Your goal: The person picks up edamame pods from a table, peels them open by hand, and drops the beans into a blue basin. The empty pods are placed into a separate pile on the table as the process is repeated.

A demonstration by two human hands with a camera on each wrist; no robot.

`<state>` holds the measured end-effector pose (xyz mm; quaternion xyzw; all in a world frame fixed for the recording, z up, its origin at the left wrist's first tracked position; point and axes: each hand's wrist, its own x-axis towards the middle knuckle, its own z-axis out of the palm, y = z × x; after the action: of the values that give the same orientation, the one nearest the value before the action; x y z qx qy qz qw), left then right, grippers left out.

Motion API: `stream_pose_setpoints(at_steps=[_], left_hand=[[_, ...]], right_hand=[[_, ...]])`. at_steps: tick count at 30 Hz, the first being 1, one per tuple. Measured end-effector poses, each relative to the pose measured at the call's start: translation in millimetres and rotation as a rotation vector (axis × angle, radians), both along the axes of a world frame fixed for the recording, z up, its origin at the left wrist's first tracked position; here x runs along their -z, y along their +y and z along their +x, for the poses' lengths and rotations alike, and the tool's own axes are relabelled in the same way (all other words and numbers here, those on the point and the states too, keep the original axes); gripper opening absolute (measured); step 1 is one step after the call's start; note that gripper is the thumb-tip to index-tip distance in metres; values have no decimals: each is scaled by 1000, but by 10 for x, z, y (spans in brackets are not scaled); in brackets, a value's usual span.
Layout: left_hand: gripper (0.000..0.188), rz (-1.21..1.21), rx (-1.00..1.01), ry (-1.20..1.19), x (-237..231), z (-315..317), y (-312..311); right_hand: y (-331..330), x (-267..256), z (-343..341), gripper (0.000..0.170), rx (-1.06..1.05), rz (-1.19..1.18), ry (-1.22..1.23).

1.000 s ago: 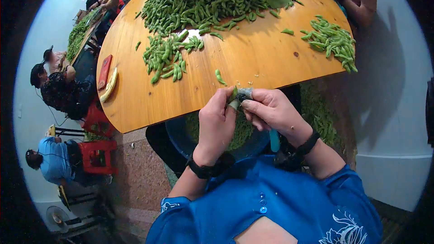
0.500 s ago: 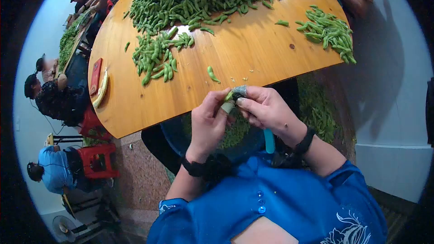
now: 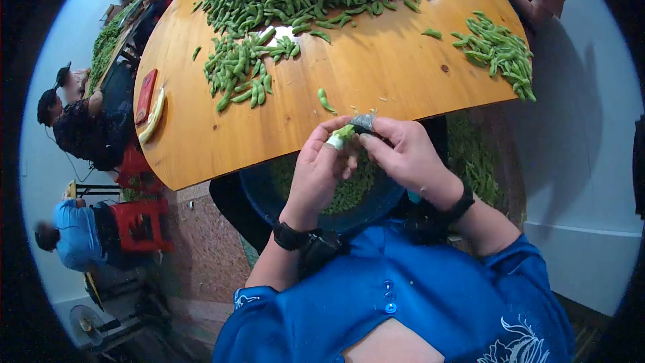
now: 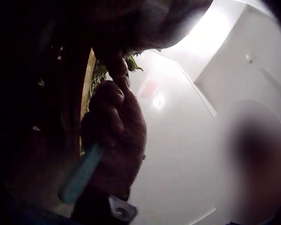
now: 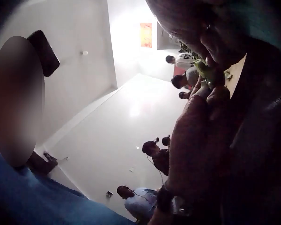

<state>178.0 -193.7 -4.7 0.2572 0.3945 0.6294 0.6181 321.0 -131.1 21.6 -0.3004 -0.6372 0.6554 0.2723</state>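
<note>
While pinching green pod (image 3: 345, 132) between left hand's (image 3: 317, 165) thumb and finger, gripping teal handle (image 4: 82, 176) in right hand (image 3: 411, 158); holding pod by near edge of desk (image 3: 383, 67), above blue tub (image 3: 384, 203).

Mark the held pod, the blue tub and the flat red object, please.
Held pod (image 3: 345, 132): head view, its bright green side.
Blue tub (image 3: 259, 191): head view, inner wall at left.
Flat red object (image 3: 146, 97): head view, middle of its top.
</note>
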Motion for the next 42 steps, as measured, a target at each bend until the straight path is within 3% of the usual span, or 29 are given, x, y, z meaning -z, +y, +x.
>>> stream_pose_setpoints(at_steps=[2,4,9,12,16,18,19,21,22,23,26,30,33,36,38,39,42], left_hand=[[24,-25,75,72,51,1,-25],[22,-48,46,-6,105,15,-31],[24,25,79,-164,16,-34,-78],[28,25,-21,-72,67,9,-138],[31,59,62,-116,84,5,-170],[32,-180,78,447,-61,51,-221],[34,6,144,712,-35,8,-232],[30,154,84,1295,-159,-31,-256],[28,250,27,1571,-235,-70,-226],[28,264,-94,1597,-278,-91,-154],[28,322,-206,1822,-319,-288,217],[30,324,-39,1871,-195,-463,516],[26,349,-84,1857,-154,-455,550],[18,192,-68,1705,-198,-277,428],[15,129,-126,1269,-188,-124,346],[19,247,-196,1237,-144,-81,344],[27,119,-120,1117,-203,19,258]], right_hand=[[-80,8,-25,19,52,117,108],[-113,-5,-24,19,50,451,-59],[-79,43,-56,19,105,353,10],[-82,69,-70,20,112,454,26],[-19,-6,-6,23,139,147,21],[161,21,79,25,241,-4,90],[291,-12,157,24,329,5,9],[573,13,357,24,423,12,-70],[727,103,465,23,466,155,-136],[822,159,553,22,506,301,-203],[853,157,704,22,494,201,-231],[691,214,650,23,509,232,-153],[461,83,510,26,292,69,-118],[342,47,303,25,145,-64,-75],[309,27,201,23,64,-132,-49],[308,11,166,19,14,-168,-51],[282,-6,125,16,-59,-216,-30]])
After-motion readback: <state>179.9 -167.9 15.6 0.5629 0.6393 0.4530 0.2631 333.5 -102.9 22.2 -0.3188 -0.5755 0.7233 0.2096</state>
